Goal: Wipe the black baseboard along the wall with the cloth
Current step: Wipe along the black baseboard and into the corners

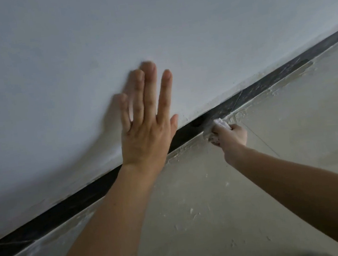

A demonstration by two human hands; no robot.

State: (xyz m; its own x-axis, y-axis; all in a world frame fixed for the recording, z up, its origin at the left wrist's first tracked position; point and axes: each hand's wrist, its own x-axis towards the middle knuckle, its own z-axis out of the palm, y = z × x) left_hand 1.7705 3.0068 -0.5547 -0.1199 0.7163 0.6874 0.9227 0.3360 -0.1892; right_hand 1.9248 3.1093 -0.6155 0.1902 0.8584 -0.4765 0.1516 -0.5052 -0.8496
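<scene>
- Right grip [232,135]: fingers curled tightly round a bunched white cloth [221,123], which protrudes above and below the fist.
- Cloth: pressed to the lower edge of the black baseboard [67,208], directly ahead of the right grip.
- Left grip [145,131]: open and holding nothing, with straight fingers pointing up the white wall [50,79]; motion blur hides whether it makes contact.
- Both bare forearms are extended, the right one reaching lower.
- Beige floor [217,207]: pale plaster splashes lie just beneath the right grip.
</scene>
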